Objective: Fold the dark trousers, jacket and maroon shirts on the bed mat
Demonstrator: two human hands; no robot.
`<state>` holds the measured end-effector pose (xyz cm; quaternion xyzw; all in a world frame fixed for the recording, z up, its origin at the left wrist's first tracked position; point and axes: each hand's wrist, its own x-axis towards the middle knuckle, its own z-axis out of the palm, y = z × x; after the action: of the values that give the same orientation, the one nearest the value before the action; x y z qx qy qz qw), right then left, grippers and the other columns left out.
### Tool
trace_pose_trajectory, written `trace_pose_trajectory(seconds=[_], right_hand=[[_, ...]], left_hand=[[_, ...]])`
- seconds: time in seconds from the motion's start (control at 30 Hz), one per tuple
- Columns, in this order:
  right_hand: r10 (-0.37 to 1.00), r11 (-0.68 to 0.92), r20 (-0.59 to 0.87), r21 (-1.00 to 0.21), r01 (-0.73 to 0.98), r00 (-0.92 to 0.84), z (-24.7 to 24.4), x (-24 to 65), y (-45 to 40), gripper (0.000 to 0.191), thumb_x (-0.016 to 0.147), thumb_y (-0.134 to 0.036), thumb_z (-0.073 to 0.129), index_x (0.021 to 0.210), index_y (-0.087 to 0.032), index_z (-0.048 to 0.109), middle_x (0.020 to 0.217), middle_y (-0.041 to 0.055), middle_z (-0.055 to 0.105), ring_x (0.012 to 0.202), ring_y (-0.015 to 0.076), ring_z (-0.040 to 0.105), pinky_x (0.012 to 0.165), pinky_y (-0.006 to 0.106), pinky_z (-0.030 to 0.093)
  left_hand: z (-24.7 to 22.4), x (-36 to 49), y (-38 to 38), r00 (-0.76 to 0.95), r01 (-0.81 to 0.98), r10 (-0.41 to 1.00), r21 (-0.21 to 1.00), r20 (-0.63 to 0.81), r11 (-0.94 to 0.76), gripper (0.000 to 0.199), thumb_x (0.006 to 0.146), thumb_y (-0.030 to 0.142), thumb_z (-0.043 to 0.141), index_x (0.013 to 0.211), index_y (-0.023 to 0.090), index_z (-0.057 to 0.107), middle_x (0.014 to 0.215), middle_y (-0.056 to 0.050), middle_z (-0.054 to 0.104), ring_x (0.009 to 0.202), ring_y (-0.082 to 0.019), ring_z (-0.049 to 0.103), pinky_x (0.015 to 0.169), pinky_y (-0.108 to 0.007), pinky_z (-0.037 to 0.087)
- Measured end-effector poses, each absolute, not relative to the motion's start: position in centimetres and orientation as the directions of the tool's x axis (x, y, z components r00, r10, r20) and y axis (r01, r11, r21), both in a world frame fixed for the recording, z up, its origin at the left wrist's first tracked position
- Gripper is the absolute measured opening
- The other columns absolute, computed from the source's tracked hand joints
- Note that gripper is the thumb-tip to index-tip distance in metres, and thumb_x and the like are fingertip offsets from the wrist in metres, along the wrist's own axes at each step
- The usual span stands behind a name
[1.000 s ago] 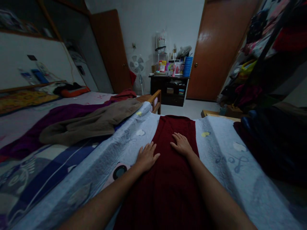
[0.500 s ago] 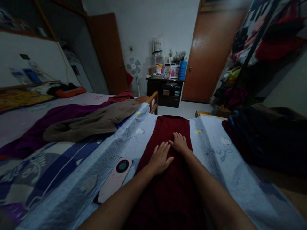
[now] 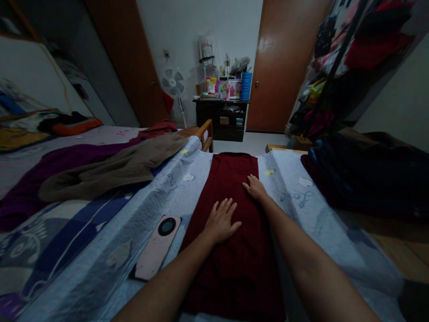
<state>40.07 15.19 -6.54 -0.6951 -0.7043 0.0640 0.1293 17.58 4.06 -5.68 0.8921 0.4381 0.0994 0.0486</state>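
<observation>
A dark red folded garment (image 3: 231,268) lies lengthwise on a pale blue patterned bedsheet (image 3: 295,223), its far end near the bed's far edge. Flat on the middle of the cloth rests my left hand (image 3: 221,220), fingers spread and holding nothing. My right hand (image 3: 255,188) touches the garment farther up, close to its right edge, with the fingers stretched out. Left of the garment a pink phone (image 3: 156,252) with a round black camera lies on the sheet, beside my left forearm. Whether the garment is trousers or a top, I cannot tell.
A stack of dark folded clothes (image 3: 372,174) stands at the right. To the left lie a brown garment (image 3: 117,172) and a purple cloth (image 3: 63,170) on another bed. Beyond are a wooden bed post (image 3: 205,134), a white fan (image 3: 174,84) and a black cabinet (image 3: 219,120).
My right hand has moved right, away from my left hand, toward the garment's right edge. My left hand stays on the middle of the cloth. The camera view has shifted slightly.
</observation>
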Motion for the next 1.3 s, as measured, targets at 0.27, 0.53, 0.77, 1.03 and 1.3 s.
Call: trace_pose_trajectory(seconds=[0.27,0.53,0.77,1.03,1.3], right_hand=[[0.994,0.084,0.092,-0.272,0.959,-0.061,-7.1,39.2,9.6,0.063,0.094,-0.043,0.042,0.141,-0.002,0.038,0.149,0.021,0.035,0.141,0.0269,0.028,0.114,0.039,0.024],[0.973,0.107,0.226,-0.238,0.965,-0.052,-6.5,36.9,2.2,0.058,0.096,-0.043,0.038,0.14,-0.006,0.04,0.146,0.0196,0.041,0.137,0.0293,0.036,0.109,0.045,0.033],[0.959,0.143,0.269,-0.174,0.974,-0.093,-6.4,35.8,-2.8,0.058,0.094,-0.042,0.044,0.142,-0.01,0.04,0.152,0.0152,0.033,0.14,0.0303,0.028,0.112,0.049,0.027],[0.939,0.251,0.282,-0.159,0.955,-0.2,-6.3,35.0,-8.0,0.058,0.094,-0.039,0.045,0.145,-0.014,0.036,0.152,0.0122,0.033,0.142,0.028,0.024,0.112,0.047,0.03],[0.931,0.281,0.281,-0.15,0.948,-0.231,-5.8,34.6,-12.4,0.054,0.093,-0.033,0.049,0.142,-0.012,0.042,0.153,0.0133,0.031,0.143,0.0292,0.022,0.113,0.047,0.031]], left_hand=[[-6.3,17.6,4.1,0.601,0.77,0.777,0.128,0.186,-0.626,0.068,0.091,0.062,0.031,0.146,0.021,0.033,0.155,-0.007,0.029,0.143,-0.025,0.022,0.116,-0.048,0.017],[-6.4,17.6,4.3,0.605,0.766,0.776,0.134,0.178,-0.629,0.069,0.091,0.063,0.031,0.146,0.021,0.035,0.154,-0.008,0.031,0.143,-0.025,0.024,0.115,-0.048,0.018],[-6.1,17.5,4.1,0.609,0.762,0.774,0.141,0.172,-0.632,0.068,0.091,0.061,0.031,0.145,0.019,0.035,0.155,-0.009,0.03,0.143,-0.025,0.023,0.115,-0.049,0.018],[-6.4,17.6,4.3,0.609,0.767,0.774,0.122,0.171,-0.63,0.069,0.091,0.061,0.031,0.145,0.018,0.035,0.154,-0.01,0.03,0.143,-0.026,0.023,0.115,-0.047,0.018],[-6.4,17.6,4.2,0.611,0.768,0.776,0.12,0.153,-0.629,0.07,0.091,0.063,0.027,0.146,0.019,0.034,0.155,-0.009,0.03,0.143,-0.026,0.023,0.115,-0.047,0.017]])
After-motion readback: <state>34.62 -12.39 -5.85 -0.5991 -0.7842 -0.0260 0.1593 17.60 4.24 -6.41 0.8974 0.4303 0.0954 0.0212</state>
